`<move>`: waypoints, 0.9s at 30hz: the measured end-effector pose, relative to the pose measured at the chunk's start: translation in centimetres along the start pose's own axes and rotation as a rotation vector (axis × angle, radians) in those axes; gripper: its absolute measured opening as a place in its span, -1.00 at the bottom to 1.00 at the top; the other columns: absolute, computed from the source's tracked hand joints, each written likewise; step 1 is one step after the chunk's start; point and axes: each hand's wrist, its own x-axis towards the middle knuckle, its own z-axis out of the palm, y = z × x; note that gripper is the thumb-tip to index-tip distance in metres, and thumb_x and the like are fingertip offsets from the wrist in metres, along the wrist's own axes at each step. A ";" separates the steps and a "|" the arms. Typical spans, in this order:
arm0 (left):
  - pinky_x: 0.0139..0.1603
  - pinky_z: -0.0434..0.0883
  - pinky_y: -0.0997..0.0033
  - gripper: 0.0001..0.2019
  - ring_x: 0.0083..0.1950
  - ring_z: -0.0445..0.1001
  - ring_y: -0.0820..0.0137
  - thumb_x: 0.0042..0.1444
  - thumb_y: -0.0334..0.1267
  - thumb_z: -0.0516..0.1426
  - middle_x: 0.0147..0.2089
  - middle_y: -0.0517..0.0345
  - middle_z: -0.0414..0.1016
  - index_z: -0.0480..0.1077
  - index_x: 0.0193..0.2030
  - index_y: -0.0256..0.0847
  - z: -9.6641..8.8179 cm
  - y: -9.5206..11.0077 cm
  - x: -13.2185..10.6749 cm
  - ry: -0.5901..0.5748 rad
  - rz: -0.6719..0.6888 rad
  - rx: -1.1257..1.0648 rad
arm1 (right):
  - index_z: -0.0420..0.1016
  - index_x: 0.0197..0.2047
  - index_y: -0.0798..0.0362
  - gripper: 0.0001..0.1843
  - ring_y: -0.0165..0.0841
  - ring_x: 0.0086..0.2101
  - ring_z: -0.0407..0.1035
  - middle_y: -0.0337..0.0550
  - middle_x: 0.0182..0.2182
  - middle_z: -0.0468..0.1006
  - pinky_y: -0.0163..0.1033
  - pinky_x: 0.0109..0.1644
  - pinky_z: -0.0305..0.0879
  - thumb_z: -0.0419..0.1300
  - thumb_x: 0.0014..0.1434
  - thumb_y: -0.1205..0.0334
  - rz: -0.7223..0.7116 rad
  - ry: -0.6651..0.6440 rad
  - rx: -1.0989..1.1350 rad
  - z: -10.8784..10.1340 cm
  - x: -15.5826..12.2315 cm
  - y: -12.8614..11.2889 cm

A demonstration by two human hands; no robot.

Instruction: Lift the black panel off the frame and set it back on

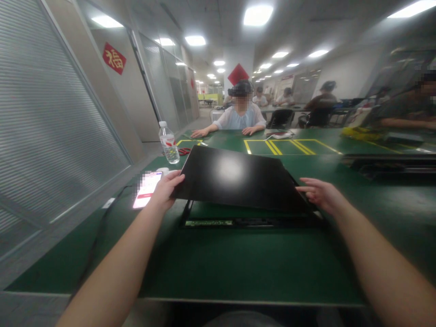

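Readable only: gold character 福 on red diamond-shaped paper sign (114, 58), stuck on grey wall panel (133, 106).

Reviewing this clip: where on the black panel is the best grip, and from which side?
Its two near corners, one hand from each side. The panel is wide, thin and tilted up over the frame, so a one-sided grip would likely let it swing. The left hand clasps the left corner; the right hand is open at the right one.
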 end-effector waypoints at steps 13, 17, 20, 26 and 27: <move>-0.37 0.51 0.46 -0.72 -0.44 0.59 0.39 -0.14 -0.47 0.37 -0.42 0.14 0.63 0.52 -0.22 -0.29 0.7 -1.5 -0.1 -0.001 -0.027 0.139 | 0.49 -0.22 0.07 -0.80 -0.54 -0.76 0.03 0.03 -0.53 0.62 -0.47 -0.79 -0.10 0.29 0.02 0.34 -0.075 0.161 -0.064 -0.9 1.3 0.7; -0.39 0.49 0.48 -0.70 -0.45 0.58 0.40 -0.15 -0.48 0.37 -0.42 0.14 0.63 0.50 -0.22 -0.30 0.7 -1.7 -0.1 -0.010 -0.035 0.151 | 0.46 -0.22 0.06 -0.85 -0.54 -0.76 0.02 0.05 -0.52 0.63 -0.47 -0.78 -0.11 0.24 0.09 0.29 -0.091 0.189 -0.115 -1.0 1.6 1.0; -0.40 0.49 0.47 -0.66 -0.44 0.59 0.38 -0.19 -0.46 0.40 -0.40 0.12 0.63 0.49 -0.22 -0.29 0.7 -1.8 -0.2 -0.022 -0.046 0.167 | 0.47 -0.19 0.07 -0.81 -0.55 -0.76 0.00 0.09 -0.46 0.66 -0.45 -0.78 -0.11 0.26 0.08 0.27 -0.097 0.198 -0.118 -1.2 1.8 1.1; -0.44 0.47 0.46 -0.68 -0.48 0.57 0.38 -0.21 -0.46 0.39 -0.43 0.12 0.63 0.48 -0.26 -0.28 0.9 -1.9 -0.2 -0.022 -0.081 0.190 | 0.51 -0.13 0.08 -0.64 -0.56 -0.76 0.01 0.15 -0.36 0.69 -0.42 -0.78 -0.16 0.37 -0.04 0.25 -0.081 0.202 -0.042 -1.2 2.1 1.3; -0.46 0.47 0.46 -0.70 -0.49 0.56 0.38 -0.20 -0.46 0.38 -0.43 0.12 0.63 0.48 -0.27 -0.28 0.9 -1.9 -0.2 -0.025 -0.089 0.189 | 0.51 -0.12 0.08 -0.63 -0.56 -0.76 0.01 0.15 -0.35 0.69 -0.42 -0.78 -0.15 0.37 -0.04 0.25 -0.075 0.204 -0.046 -1.2 2.1 1.3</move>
